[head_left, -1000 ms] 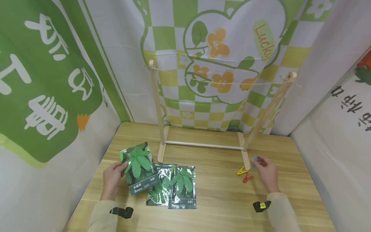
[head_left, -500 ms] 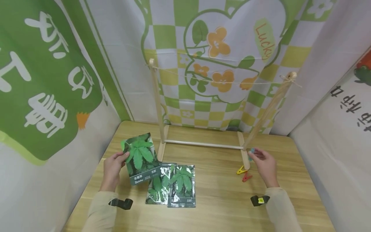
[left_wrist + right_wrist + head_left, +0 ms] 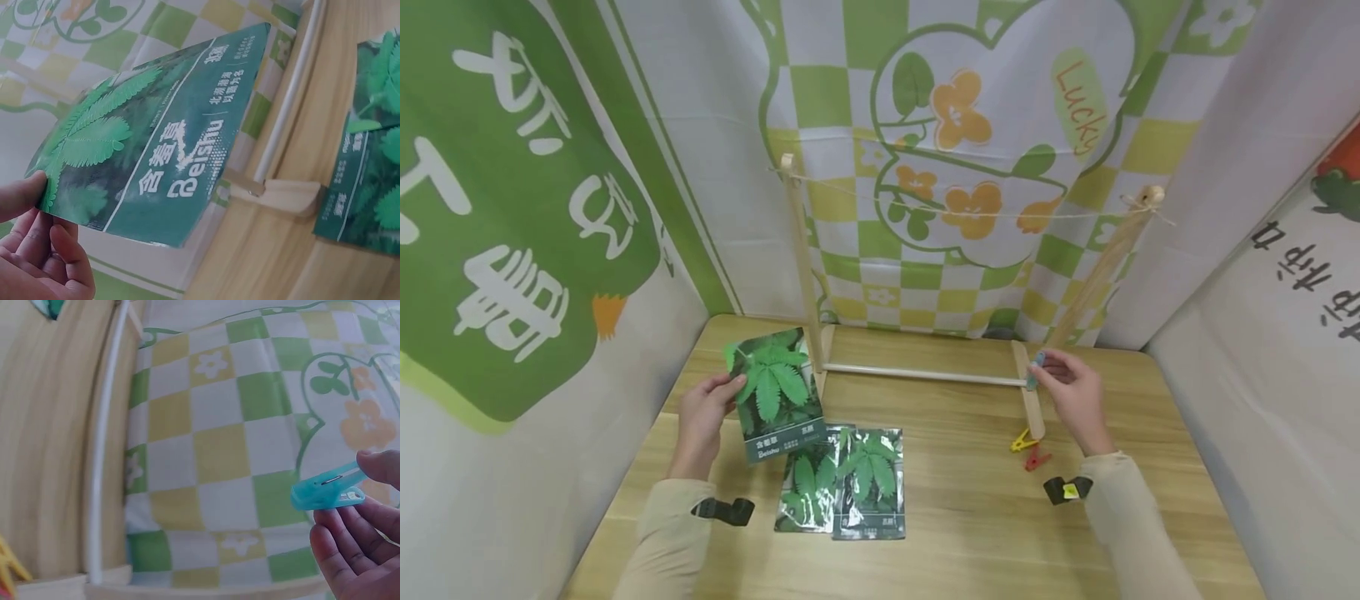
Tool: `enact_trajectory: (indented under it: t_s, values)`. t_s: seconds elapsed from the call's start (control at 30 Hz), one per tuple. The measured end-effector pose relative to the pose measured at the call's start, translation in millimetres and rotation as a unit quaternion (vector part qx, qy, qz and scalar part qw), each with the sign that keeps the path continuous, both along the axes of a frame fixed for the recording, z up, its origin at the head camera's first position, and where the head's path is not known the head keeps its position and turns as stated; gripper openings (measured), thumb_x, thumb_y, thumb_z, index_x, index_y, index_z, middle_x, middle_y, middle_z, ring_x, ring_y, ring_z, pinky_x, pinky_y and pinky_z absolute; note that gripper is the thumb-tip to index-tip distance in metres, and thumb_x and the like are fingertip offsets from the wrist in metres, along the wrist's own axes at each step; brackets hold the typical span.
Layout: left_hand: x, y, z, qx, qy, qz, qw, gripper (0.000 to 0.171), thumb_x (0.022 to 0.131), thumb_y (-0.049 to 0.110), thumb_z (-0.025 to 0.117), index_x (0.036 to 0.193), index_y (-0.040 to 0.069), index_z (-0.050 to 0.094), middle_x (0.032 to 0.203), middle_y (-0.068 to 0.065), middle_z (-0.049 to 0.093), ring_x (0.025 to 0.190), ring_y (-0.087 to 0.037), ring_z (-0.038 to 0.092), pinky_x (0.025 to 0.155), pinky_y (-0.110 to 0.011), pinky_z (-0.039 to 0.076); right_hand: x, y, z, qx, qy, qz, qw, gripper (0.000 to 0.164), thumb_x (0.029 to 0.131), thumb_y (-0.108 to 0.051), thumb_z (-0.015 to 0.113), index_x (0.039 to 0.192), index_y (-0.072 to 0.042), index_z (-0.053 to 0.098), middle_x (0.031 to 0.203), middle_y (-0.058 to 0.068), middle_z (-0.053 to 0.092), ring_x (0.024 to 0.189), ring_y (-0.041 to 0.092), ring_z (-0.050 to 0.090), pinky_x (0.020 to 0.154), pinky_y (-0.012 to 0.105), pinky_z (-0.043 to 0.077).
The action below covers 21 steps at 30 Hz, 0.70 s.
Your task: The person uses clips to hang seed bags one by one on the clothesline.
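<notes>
Plainly aloft, a seed packet (image 3: 778, 396) with a green fern-like leaf is tilted above the left part of the table (image 3: 962, 517), its lower edge overlapping, in the head view, the packets lying below. The person's left hand (image 3: 703, 412) pinches it by its left edge, thumb on the printed front. Across from it, the right hand (image 3: 1078, 396) pinches a blue clip (image 3: 325, 490) between thumb and fingers, near the foot of the wooden stand's right post (image 3: 1101, 275). Between the hands, two matching packets lie flat and glossy, the right packet (image 3: 871, 487) overlapping the left packet (image 3: 805, 492). Below the right hand, a yellow clip (image 3: 1022, 442) lies by the end of the stand's right foot (image 3: 1032, 408), with a red clip (image 3: 1037, 457) just beside it. A string (image 3: 940, 213) runs between the post tops, and a white rod (image 3: 925, 376) joins the posts low down. Behind hangs a green-and-yellow checked curtain (image 3: 902, 283).
</notes>
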<state>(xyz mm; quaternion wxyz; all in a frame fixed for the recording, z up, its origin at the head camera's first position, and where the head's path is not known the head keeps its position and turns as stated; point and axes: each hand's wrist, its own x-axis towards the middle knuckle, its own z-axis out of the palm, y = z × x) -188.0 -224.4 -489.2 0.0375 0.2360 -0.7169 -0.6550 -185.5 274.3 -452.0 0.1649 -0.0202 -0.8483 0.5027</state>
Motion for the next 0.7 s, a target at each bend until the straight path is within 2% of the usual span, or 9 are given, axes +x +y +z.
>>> enact_trajectory:
  t_s: [0.2,0.3,0.43,0.7]
  values:
    - [-4.3,7,7.6,0.008,0.013,-0.003,0.9999,0.033,0.089,0.029,0.072,0.110,0.006,0.063,0.089,0.015,0.061,0.082,-0.002,0.058,0.078,-0.018,0.050,-12.9,-6,20.5,-0.005,0.036,0.026,0.999,0.035,0.088,-0.017,0.073,0.117,0.003,0.066,0.108,0.021,0.068,0.082,-0.010,0.060,0.075,0.006,0.050]
    - [-6.8,8,14.1,0.008,0.019,-0.006,0.9998,0.035,0.089,0.029,0.071,0.113,0.005,0.062,0.090,0.016,0.061,0.082,-0.001,0.058,0.079,-0.018,0.050,-18.2,-10,29.7,-0.024,0.065,0.040,0.997,0.032,0.086,-0.009,0.073,0.114,0.005,0.066,0.101,0.005,0.069,0.081,-0.009,0.061,0.075,0.007,0.051]
    - [-13.1,11,25.0,0.000,0.028,-0.011,0.9995,0.033,0.090,0.029,0.071,0.112,0.005,0.063,0.090,0.015,0.061,0.080,-0.001,0.058,0.078,-0.018,0.049,-23.0,-10,43.6,-0.047,0.097,0.048,0.993,0.029,0.084,-0.002,0.073,0.111,0.008,0.067,0.090,-0.018,0.064,0.079,-0.006,0.062,0.073,0.008,0.052]
    - [-23.9,17,39.4,0.022,0.056,-0.016,0.9981,0.036,0.090,0.031,0.070,0.114,0.006,0.062,0.091,0.015,0.063,0.084,-0.001,0.060,0.078,-0.016,0.050,-30.0,-17,72.4,-0.041,0.112,0.057,0.991,0.032,0.083,-0.003,0.075,0.113,0.006,0.067,0.087,-0.021,0.065,0.079,-0.005,0.063,0.072,0.007,0.051]
